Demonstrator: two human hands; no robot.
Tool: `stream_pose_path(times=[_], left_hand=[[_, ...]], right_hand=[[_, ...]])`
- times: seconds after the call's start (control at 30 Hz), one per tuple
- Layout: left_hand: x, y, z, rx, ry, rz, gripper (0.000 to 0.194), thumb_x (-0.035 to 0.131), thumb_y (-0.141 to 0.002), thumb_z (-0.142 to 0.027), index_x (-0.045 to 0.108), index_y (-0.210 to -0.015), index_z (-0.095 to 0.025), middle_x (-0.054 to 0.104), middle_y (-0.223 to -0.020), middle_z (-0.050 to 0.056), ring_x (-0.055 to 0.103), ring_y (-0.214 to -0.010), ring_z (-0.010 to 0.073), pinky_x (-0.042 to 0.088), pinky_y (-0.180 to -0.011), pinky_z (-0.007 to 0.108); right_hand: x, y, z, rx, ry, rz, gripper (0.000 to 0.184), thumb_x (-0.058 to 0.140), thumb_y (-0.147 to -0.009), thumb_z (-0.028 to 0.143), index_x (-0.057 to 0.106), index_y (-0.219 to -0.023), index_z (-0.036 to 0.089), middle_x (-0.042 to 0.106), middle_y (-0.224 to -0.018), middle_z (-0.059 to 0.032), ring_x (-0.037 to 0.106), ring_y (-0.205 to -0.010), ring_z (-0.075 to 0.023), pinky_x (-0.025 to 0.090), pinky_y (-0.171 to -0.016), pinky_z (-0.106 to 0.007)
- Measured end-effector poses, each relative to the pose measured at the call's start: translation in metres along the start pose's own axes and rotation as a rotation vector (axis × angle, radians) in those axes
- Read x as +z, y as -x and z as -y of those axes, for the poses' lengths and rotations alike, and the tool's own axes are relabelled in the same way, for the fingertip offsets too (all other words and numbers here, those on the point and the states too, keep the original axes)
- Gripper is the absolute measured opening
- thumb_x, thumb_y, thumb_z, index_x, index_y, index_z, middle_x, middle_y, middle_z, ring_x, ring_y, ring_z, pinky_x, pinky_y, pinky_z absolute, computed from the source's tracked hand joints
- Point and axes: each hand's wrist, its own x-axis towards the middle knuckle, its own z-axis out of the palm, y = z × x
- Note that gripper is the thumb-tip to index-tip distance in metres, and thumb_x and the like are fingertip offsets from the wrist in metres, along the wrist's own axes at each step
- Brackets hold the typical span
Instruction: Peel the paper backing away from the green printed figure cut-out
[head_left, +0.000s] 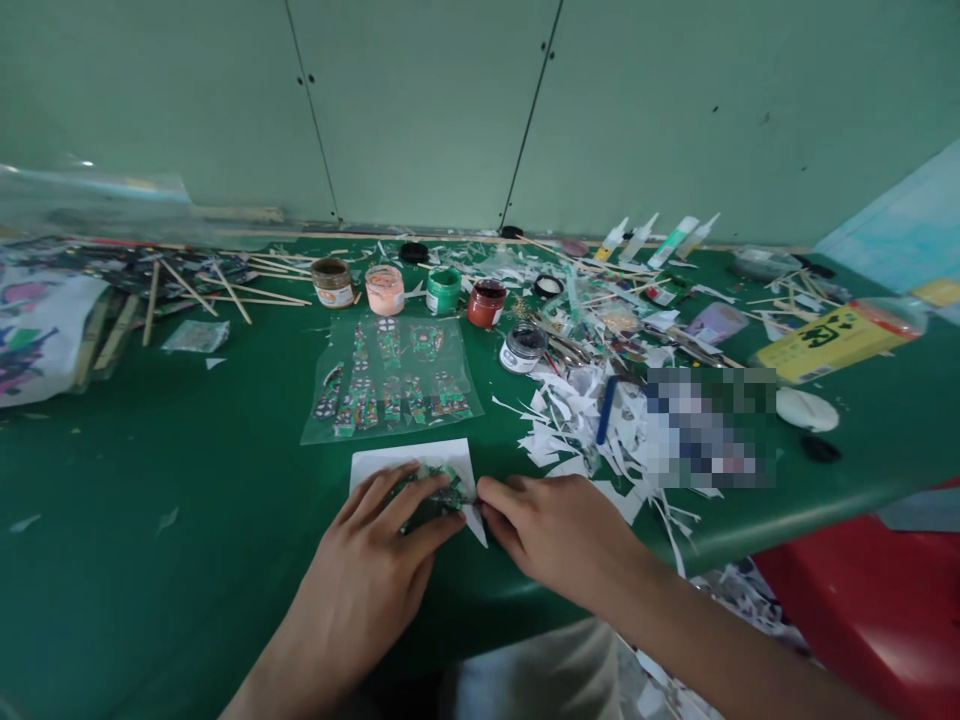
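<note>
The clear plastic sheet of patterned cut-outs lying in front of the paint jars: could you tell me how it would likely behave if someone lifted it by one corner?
The clear plastic sheet looks thin and lies flat on the green table, so it would probably droop and flex. It seems light, so a slight push might slide it. The cut-outs could shift if loose; I cannot tell.

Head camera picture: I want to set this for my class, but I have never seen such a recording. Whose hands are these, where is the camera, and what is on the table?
The camera sits on a person's head and looks down, so both bare hands are that person's own. The left hand and right hand press on a small green printed cut-out lying on a white paper sheet. All this rests on a green table. Behind lie a clear plastic sheet of printed pieces, small paint jars, wooden sticks, glue tubes and a heap of white paper scraps.
</note>
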Motion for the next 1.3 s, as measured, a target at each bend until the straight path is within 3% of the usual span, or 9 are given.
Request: stream_pose_path(times=[0.4, 0.67, 0.77, 0.93, 1.07, 1.13, 1.2, 1.3], left_hand=[[-0.002, -0.003, 0.000, -0.018, -0.024, 0.033, 0.040, 0.046, -0.081, -0.008, 0.072, -0.100, -0.032, 0.066, -0.118, 0.002, 0.057, -0.113, 0.0270, 0.052, -0.091, 0.049], [-0.001, -0.002, -0.001, -0.046, 0.013, 0.043, 0.042, 0.046, -0.081, -0.006, 0.070, -0.102, -0.033, 0.065, -0.120, 0.001, 0.056, -0.114, 0.0260, 0.049, -0.092, 0.047], [0.000, -0.002, -0.001, -0.069, 0.031, 0.023, 0.037, 0.045, -0.083, -0.007, 0.066, -0.108, -0.026, 0.067, -0.117, 0.003, 0.057, -0.114, 0.0250, 0.049, -0.093, 0.044], [0.003, -0.002, 0.000, -0.101, 0.028, -0.006, 0.032, 0.045, -0.085, -0.010, 0.061, -0.111, -0.019, 0.069, -0.110, 0.006, 0.058, -0.111, 0.0239, 0.049, -0.091, 0.041], [-0.004, -0.004, -0.008, -0.103, -0.057, 0.006, 0.027, 0.050, -0.087, -0.018, 0.065, -0.109, -0.022, 0.067, -0.119, 0.004, 0.058, -0.110, 0.0269, 0.049, -0.088, 0.044], [-0.008, -0.007, -0.015, -0.125, -0.107, 0.046, 0.024, 0.051, -0.088, -0.023, 0.068, -0.104, -0.024, 0.069, -0.112, 0.004, 0.062, -0.097, 0.0259, 0.050, -0.077, 0.041], [-0.009, -0.009, -0.021, -0.147, -0.138, 0.107, 0.026, 0.050, -0.086, -0.019, 0.070, -0.101, -0.026, 0.068, -0.104, 0.005, 0.062, -0.086, 0.0233, 0.049, -0.070, 0.038], [-0.002, -0.008, -0.026, -0.160, -0.157, 0.093, 0.035, 0.050, -0.081, -0.014, 0.066, -0.109, -0.025, 0.066, -0.108, 0.008, 0.061, -0.092, 0.0263, 0.049, -0.074, 0.042]], right_hand=[[-0.010, -0.002, 0.001, -0.100, 0.085, 0.128, 0.016, 0.046, -0.085, 0.013, 0.057, -0.094, 0.020, 0.053, -0.062, 0.0004, 0.031, -0.041, -0.0070, 0.012, -0.045, -0.029], [-0.019, 0.009, -0.008, -0.046, 0.147, 0.168, 0.014, 0.048, -0.084, 0.014, 0.059, -0.090, 0.020, 0.055, -0.058, 0.0004, 0.034, -0.040, -0.0077, 0.011, -0.046, -0.030], [-0.019, 0.016, -0.003, 0.010, 0.088, 0.084, 0.018, 0.043, -0.090, 0.021, 0.061, -0.089, 0.021, 0.059, -0.059, -0.0008, 0.042, -0.042, -0.0106, 0.013, -0.046, -0.030], [-0.001, 0.026, 0.015, -0.045, -0.055, -0.069, 0.034, 0.042, -0.093, 0.032, 0.056, -0.122, 0.023, 0.066, -0.067, -0.0005, 0.053, -0.047, -0.0131, 0.019, -0.046, -0.029], [0.004, 0.028, 0.012, 0.030, -0.094, -0.122, 0.027, 0.039, -0.094, 0.027, 0.061, -0.107, 0.021, 0.069, -0.075, -0.0021, 0.058, -0.052, -0.0124, 0.024, -0.047, -0.028], [0.003, 0.025, 0.005, 0.116, -0.104, -0.141, 0.025, 0.036, -0.094, 0.024, 0.060, -0.099, 0.019, 0.069, -0.075, -0.0026, 0.057, -0.050, -0.0121, 0.024, -0.046, -0.028], [0.002, 0.019, 0.000, 0.158, -0.083, -0.160, 0.025, 0.034, -0.094, 0.023, 0.059, -0.094, 0.018, 0.068, -0.071, -0.0020, 0.055, -0.047, -0.0119, 0.021, -0.045, -0.027], [0.004, 0.009, -0.004, 0.151, -0.032, -0.166, 0.025, 0.034, -0.093, 0.024, 0.059, -0.093, 0.020, 0.065, -0.066, -0.0006, 0.052, -0.044, -0.0113, 0.017, -0.043, -0.026]])
